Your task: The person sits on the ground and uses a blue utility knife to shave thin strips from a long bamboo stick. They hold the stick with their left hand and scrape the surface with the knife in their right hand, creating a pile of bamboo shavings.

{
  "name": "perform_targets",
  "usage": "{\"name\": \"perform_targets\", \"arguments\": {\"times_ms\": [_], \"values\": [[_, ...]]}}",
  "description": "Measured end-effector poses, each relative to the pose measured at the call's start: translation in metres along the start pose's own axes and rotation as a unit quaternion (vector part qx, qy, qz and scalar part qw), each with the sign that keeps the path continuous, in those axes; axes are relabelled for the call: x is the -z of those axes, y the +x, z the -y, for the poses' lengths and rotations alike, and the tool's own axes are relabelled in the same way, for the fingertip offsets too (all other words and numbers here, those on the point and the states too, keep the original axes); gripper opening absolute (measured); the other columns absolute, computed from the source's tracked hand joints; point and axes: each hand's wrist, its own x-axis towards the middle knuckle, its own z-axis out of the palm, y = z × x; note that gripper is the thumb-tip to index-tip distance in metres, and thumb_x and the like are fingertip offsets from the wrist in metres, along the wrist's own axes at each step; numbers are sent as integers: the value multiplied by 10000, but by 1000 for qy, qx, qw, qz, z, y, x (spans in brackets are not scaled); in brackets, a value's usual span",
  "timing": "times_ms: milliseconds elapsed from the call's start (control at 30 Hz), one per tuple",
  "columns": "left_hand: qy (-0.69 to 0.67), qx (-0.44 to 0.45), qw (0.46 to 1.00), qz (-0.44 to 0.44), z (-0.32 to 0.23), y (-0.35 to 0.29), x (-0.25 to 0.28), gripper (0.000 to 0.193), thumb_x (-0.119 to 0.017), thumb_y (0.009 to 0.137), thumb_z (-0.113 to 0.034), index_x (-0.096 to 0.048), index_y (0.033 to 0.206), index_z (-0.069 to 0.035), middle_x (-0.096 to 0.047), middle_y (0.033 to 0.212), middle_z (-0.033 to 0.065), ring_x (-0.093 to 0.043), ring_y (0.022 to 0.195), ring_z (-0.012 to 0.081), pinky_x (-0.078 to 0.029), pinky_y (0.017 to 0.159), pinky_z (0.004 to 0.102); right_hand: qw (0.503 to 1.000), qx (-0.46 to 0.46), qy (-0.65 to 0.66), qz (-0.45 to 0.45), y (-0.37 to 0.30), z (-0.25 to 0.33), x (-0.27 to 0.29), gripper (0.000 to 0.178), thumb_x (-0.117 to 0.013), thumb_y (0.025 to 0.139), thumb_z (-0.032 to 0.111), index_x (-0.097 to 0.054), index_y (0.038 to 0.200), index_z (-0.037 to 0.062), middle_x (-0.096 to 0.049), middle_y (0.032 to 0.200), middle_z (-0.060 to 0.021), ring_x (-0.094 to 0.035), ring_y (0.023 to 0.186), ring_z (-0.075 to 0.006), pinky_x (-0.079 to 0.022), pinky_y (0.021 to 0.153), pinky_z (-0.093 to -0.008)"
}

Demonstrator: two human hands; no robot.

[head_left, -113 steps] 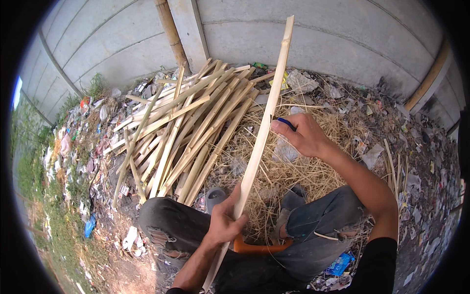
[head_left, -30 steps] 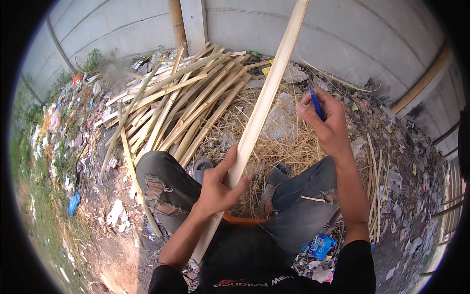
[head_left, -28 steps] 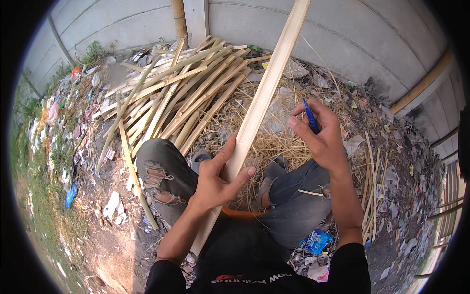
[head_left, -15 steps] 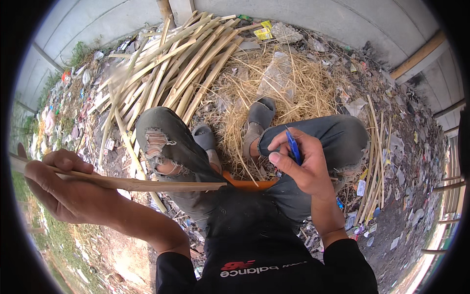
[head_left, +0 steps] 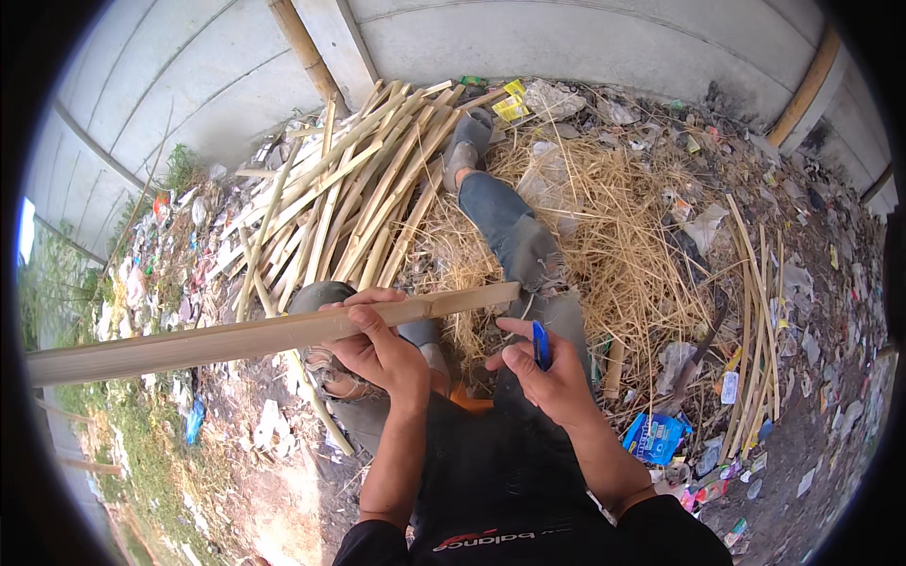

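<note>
Left hand [head_left: 387, 358] is clamped on a long, pale wood strip [head_left: 189, 348], which is held sideways in front of the body. One leg [head_left: 505, 222] is partly covered by its right end. Just below that end, a small blue tool [head_left: 541, 346] is gripped by the right hand [head_left: 557, 377]. Farther off, many sticks [head_left: 377, 179] are heaped beside dry straw [head_left: 628, 245].
</note>
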Motion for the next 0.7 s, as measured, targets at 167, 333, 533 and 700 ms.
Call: {"name": "perform_targets", "arguments": {"times_ms": [167, 333, 533, 700], "values": [[9, -43, 997, 57, 12, -10, -41, 308, -474, 1141, -314, -378, 1240, -38, -700, 970, 162, -675, 849, 178, -581, 810, 331, 990, -79, 108, 54, 35, -14, 25, 551, -719, 1026, 369, -606, 1365, -51, -785, 972, -129, -438, 477, 2, -326, 429, -209], [-50, 63, 986, 144, 45, -47, -73, 252, -461, 1144, -307, -395, 1179, -66, -727, 1101, 223, -719, 961, 223, -589, 826, 332, 978, -56, 196, -51, 64, -20, 45, 617, -650, 1039, 499, -587, 1356, -28, -756, 1058, -211, -408, 426, -38, -322, 408, -218], [-214, 290, 910, 204, 60, -120, -122, 363, -467, 1142, -329, -494, 1315, -11, -684, 1279, 215, -704, 1164, 270, -606, 842, 378, 927, 15, 300, -226, 61, -41, 121, 444, -689, 1031, 449, -606, 1151, 30, -742, 974, -144, -407, 431, -71, -337, 412, -243], [-92, 465, 782, 404, 41, -140, -119, 430, -521, 1128, -303, -552, 1411, 19, -716, 1273, 179, -703, 1182, 290, -594, 838, 349, 896, 123, 305, -298, 40, -46, 181, 350, -653, 1063, 400, -651, 1080, 51, -687, 851, -26, -364, 443, -64, -299, 426, -257]]}}
